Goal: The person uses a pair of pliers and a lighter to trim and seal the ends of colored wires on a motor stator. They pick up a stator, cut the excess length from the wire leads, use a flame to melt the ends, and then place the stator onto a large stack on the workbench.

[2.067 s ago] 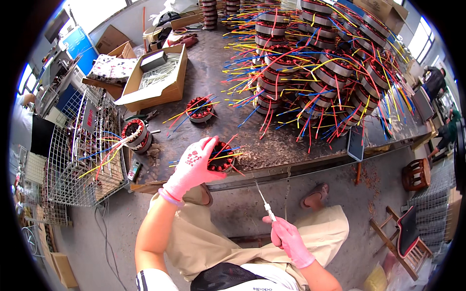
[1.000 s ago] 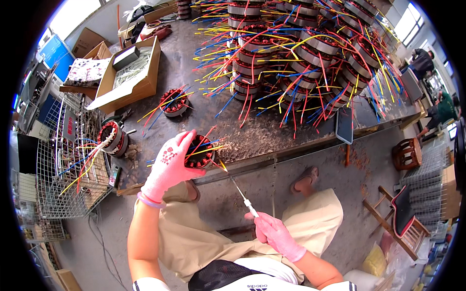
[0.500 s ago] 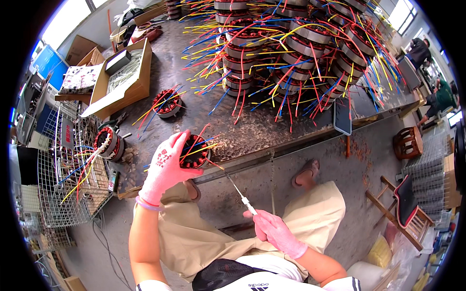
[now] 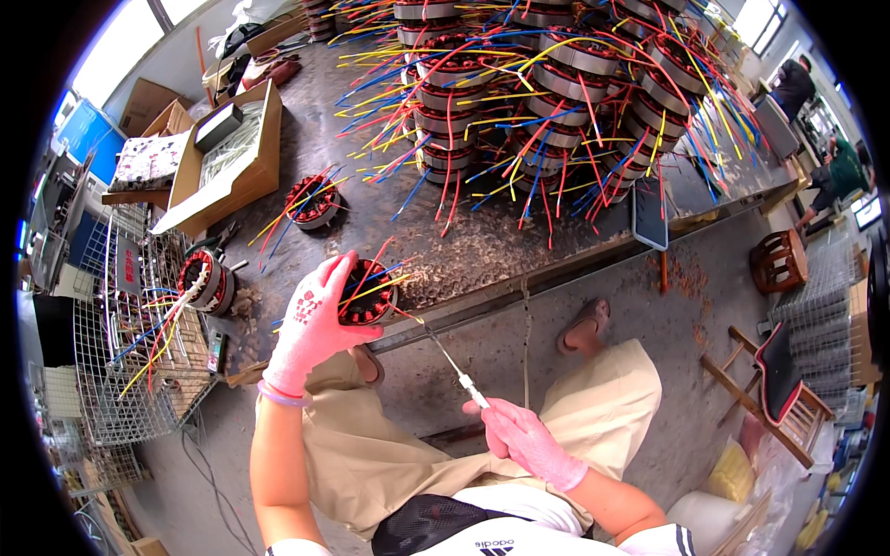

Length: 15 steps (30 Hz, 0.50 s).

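Observation:
My left hand (image 4: 311, 324), in a pink glove, grips a motor stator (image 4: 375, 301) at the table's front edge. Its ring is wound with red wire, and red, yellow and blue leads stick out. Closed round the white handle of a thin hooked tool (image 4: 470, 385) is my right hand (image 4: 530, 445), gloved in pink too. The tool's metal shaft slants up toward the stator, where its tip meets a thin wire at the rim. What the tip catches is too small to make out. Another stator (image 4: 313, 202) lies just beyond on the table.
Tall stacks of stators (image 4: 547, 102) with loose leads fill the table's far side. A phone (image 4: 650, 218) leans at the front edge. At left stand an open cardboard box (image 4: 232, 176), more stators (image 4: 206, 280) and a wire rack (image 4: 120, 371). A chair (image 4: 779, 380) is at right.
The view has shifted slightly, so the table's things sit a little further left. Both hands keep their hold on the stator and the tool, with little movement.

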{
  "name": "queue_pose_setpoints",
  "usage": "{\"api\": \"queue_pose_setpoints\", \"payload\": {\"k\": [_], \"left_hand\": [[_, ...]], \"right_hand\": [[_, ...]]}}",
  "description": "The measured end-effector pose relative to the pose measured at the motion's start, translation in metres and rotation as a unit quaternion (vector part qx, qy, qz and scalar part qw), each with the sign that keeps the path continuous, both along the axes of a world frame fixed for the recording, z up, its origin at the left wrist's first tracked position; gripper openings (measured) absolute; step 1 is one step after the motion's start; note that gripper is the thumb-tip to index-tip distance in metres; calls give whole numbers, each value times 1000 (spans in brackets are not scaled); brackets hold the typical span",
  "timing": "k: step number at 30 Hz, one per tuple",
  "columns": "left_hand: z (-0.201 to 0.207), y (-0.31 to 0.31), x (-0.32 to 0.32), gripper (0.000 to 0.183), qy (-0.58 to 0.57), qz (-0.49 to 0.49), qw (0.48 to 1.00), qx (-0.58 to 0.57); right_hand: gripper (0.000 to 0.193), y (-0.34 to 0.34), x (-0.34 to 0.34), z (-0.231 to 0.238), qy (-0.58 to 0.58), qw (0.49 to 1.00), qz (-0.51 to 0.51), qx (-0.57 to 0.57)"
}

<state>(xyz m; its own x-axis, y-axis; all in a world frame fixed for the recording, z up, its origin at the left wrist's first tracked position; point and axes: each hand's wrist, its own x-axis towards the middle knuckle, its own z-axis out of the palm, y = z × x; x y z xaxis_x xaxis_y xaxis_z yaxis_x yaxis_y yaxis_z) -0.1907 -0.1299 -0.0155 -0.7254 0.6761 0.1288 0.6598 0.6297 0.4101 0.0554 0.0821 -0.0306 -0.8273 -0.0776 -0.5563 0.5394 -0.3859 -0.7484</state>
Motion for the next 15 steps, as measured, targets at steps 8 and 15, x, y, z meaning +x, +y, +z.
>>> {"api": "queue_pose_setpoints", "payload": {"k": [8,15], "left_hand": [[1,3,-2,101,-26,-4,999,18],[0,3,1,103,-20,10,1000,17]], "right_hand": [[35,8,4,-4,-10,1000,16,-8],[37,8,6,-12,10,995,-14,-99]]}}
